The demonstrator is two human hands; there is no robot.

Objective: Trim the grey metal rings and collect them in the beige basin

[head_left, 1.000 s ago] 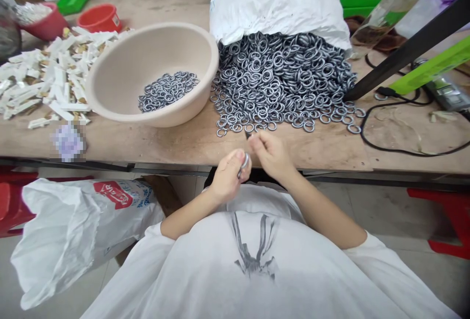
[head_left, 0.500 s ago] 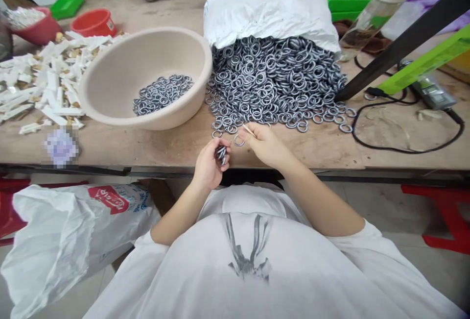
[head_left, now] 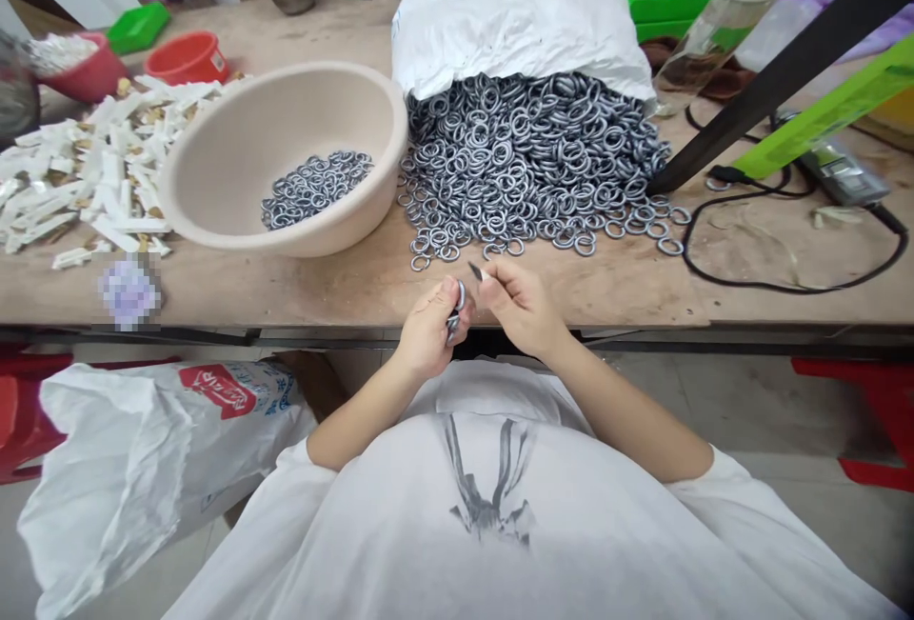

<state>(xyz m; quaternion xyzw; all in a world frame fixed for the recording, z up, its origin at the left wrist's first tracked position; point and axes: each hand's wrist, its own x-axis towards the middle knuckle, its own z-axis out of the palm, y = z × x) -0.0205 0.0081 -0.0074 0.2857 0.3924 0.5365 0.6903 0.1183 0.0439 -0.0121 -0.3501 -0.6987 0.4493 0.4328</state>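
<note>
My left hand [head_left: 426, 332] is closed around several grey rings, and one ring [head_left: 461, 296] stands up between its thumb and fingers. Just to the right, my right hand [head_left: 525, 310] pinches a small pointed blade [head_left: 475, 271] with a dark tip aimed up and left. Its handle is mostly hidden by the fingers. Both hands are over the table's front edge, close together but apart. Beyond them spreads a large pile of grey rings [head_left: 528, 158]. More rings [head_left: 318, 187] lie in the beige basin [head_left: 207, 153] to the left.
A white sack [head_left: 521, 30] opens onto the ring pile. White strips [head_left: 114, 168] cover the table's left side, near a red bowl [head_left: 187, 58]. At right are a dark post [head_left: 778, 77], a green bar [head_left: 828, 110] and a black cable [head_left: 771, 290]. Another white sack [head_left: 135, 449] stands below.
My left hand has moved slightly right and raised one ring at its fingertips. My right hand has turned, showing the blade's dark tip. The loose ring between the hands is gone from the table.
</note>
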